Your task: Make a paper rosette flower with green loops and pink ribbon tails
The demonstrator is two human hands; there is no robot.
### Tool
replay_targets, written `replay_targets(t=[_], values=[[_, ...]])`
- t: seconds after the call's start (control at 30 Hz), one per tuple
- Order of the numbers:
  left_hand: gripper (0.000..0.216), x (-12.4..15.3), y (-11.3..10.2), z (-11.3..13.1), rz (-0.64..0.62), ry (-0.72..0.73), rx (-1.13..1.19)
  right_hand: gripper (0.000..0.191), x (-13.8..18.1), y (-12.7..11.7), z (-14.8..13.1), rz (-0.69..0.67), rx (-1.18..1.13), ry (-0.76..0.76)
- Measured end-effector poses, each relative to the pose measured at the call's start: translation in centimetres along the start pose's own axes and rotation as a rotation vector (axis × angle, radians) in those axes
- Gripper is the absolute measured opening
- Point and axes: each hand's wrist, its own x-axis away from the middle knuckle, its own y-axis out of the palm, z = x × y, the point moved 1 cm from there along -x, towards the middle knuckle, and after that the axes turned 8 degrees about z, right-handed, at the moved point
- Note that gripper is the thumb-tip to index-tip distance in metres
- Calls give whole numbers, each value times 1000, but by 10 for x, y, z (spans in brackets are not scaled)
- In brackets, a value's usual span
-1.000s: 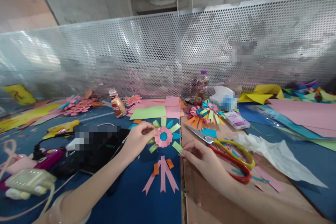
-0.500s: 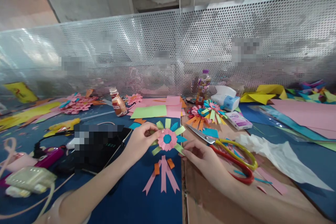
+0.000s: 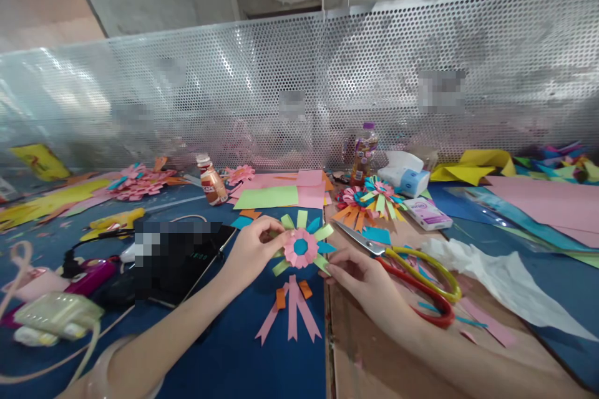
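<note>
Between my hands is a paper flower (image 3: 291,255) with a pink ring, a blue centre and green and blue petals. My left hand (image 3: 256,247) pinches it at its left side, thumb on the pink ring. On the lower right, my right hand (image 3: 359,275) has thumb and forefinger closed on the tip of a green petal. Just below the flower, pink paper ribbon strips (image 3: 292,315) with notched ends and two small orange pieces (image 3: 280,298) lie on the blue surface. Scissors (image 3: 423,271) with red and yellow handles lie right of my right hand, blades partly open.
Finished paper rosettes (image 3: 381,195), a tissue pack (image 3: 406,181) and a drink bottle (image 3: 364,156) stand behind. A small brown bottle (image 3: 211,182) is at back left. A phone (image 3: 187,265), cables and a plug adapter (image 3: 56,315) lie left. A perforated metal panel (image 3: 262,93) borders the back.
The view has shifted very slightly. Both hands keep the same grip on the paper flower, and the ribbon strips lie in the same place.
</note>
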Motion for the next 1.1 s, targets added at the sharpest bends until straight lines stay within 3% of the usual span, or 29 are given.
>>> replay_targets(t=[1.1], values=[[19,4,4,-4,86,125,-35,20,1,-2,-6,-10,158,-28]])
